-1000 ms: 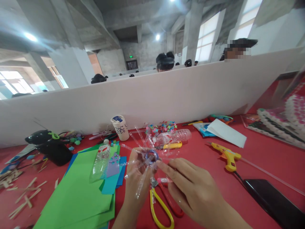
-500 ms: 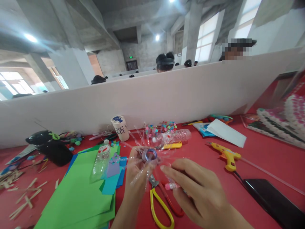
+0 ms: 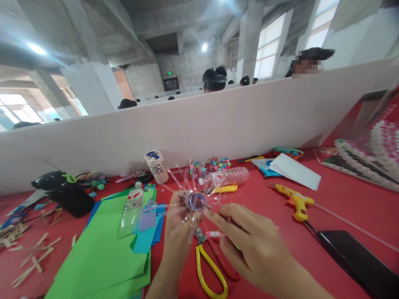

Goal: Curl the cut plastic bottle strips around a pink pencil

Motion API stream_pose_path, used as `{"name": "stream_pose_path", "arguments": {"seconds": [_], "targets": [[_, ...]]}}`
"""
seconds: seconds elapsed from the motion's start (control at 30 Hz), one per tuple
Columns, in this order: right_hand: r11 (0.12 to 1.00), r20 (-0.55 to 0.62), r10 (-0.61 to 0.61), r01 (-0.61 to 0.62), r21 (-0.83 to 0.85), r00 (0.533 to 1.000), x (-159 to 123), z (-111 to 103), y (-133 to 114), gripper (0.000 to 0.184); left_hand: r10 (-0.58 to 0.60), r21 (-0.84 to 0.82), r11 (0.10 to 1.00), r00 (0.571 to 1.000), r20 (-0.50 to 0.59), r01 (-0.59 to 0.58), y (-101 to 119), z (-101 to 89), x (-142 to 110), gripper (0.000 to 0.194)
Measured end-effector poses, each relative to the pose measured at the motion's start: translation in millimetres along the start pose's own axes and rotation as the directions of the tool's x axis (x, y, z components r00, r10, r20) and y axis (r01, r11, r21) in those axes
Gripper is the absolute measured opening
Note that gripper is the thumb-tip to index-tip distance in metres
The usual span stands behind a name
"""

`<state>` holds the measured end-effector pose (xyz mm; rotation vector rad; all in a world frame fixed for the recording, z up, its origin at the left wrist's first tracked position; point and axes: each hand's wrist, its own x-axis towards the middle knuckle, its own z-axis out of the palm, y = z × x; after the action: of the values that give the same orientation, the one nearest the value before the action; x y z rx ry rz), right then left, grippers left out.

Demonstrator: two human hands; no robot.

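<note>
My left hand is closed around a cut plastic bottle, whose clear strips fan outward from a bluish ring at its centre. With thumb and forefinger, my right hand touches the strips at the ring's lower right. A slim stick with a pink end pokes out from under the right hand's fingers, apparently gripped there; its kind is unclear. Below the hands lie scissors-like cutters with one yellow and one red handle. Just beyond the cut bottle rest a yellow utility knife and a clear bottle on its side.
Green paper sheets and another clear bottle lie left. A white cup stands near the white partition. A yellow glue gun and a black power bank-like object lie right. Wooden sticks scatter far left.
My right hand has moved left and slightly up, bringing its fingertips onto the strips near the ring. The pink-ended stick shifted with it. My left hand stays about where it was.
</note>
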<state>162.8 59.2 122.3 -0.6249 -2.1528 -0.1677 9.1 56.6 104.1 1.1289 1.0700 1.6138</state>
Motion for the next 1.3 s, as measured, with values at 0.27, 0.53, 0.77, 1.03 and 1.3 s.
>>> {"name": "stream_pose_path", "arguments": {"seconds": [0.27, 0.53, 0.77, 1.03, 1.3], "targets": [[0.997, 0.021, 0.046, -0.047, 0.057, 0.999, -1, 2, 1, 0.032, 0.008, -0.034, 0.999, 1.000, 0.012, -0.007, 0, 0.8, 0, 0.025], [0.999, 0.002, 0.032, -0.032, 0.041, 0.999, 1, 2, 0, 0.030, 0.039, 0.058, 0.998, 0.999, -0.007, -0.038, 4, 1.2, -2, 0.027], [0.995, -0.012, 0.079, -0.078, 0.064, 0.997, -2, 3, -1, 0.030, 0.047, 0.100, 0.994, 0.998, -0.030, -0.044, 8, 2.2, -5, 0.024], [0.995, -0.078, 0.097, -0.095, 0.035, 0.992, -6, 12, -4, 0.033, 0.079, -0.020, 0.997, 0.996, -0.029, -0.080, 4, 4.5, -2, 0.024], [0.999, -0.098, 0.044, -0.043, 0.013, 0.994, -6, 13, -8, 0.038, 0.075, 0.018, 0.997, 0.993, -0.096, -0.073, 7, 3.7, -2, 0.028]]}}
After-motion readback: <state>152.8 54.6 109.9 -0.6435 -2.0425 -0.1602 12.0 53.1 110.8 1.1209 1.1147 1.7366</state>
